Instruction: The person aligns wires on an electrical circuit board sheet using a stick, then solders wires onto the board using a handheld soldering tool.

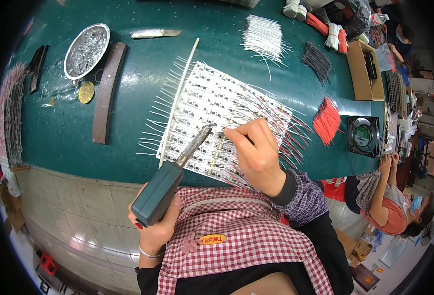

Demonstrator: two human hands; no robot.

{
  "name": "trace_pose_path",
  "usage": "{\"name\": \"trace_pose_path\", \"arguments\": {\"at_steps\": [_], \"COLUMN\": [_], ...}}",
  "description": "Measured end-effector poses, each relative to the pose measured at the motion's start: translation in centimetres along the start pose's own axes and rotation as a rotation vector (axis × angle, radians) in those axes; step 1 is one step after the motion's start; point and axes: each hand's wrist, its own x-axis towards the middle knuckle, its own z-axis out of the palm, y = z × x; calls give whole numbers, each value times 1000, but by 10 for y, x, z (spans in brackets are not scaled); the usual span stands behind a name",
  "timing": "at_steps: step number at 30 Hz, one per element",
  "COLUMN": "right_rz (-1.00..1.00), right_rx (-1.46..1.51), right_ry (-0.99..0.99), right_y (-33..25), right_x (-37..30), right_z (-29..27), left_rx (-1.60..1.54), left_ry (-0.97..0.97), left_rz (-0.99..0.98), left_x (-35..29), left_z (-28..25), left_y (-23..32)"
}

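Note:
My left hand (154,230) grips the green handle of a soldering iron (170,178), whose metal tip reaches up to the near part of a white panel of small circuit boards (212,93). My right hand (256,150) rests on that panel just right of the iron's tip, fingers pinched on a thin dark wire. White wires stick out of the panel's left edge, red and black ones out of its right side. The panel lies on a green table (143,83).
A round metal dish (86,50) of solder dross, a brown bar (108,91) and a yellow sponge (85,92) lie at left. Bundles of white wires (263,37), black wires (317,60) and red wires (328,120), a cardboard box (363,71) and a small fan (364,136) sit right. Another person (391,201) works at right.

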Motion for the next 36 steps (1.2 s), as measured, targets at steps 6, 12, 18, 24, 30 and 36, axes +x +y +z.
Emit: {"name": "trace_pose_path", "arguments": {"at_steps": [6, 12, 18, 24, 30, 36], "right_rz": [43, 25, 51, 46, 17, 20], "right_rx": [41, 21, 2, 5, -12, -29], "right_ry": [-33, -34, -86, -131, -162, -189], "right_y": [-2, 2, 3, 4, 6, 7], "right_x": [-5, -5, -4, -3, -2, -1], "right_z": [5, 6, 7, 5, 3, 2], "left_rx": [4, -24, -29, 2, 16, 55], "left_ry": [5, 3, -35, -56, -97, -114], "left_rz": [12, -1, 37, 58, 119, 161], "left_x": [-2, -2, 4, 8, 12, 16], "left_z": [-3, -1, 3, 7, 8, 7], "left_y": [-3, -2, -4, -3, -1, 5]}}
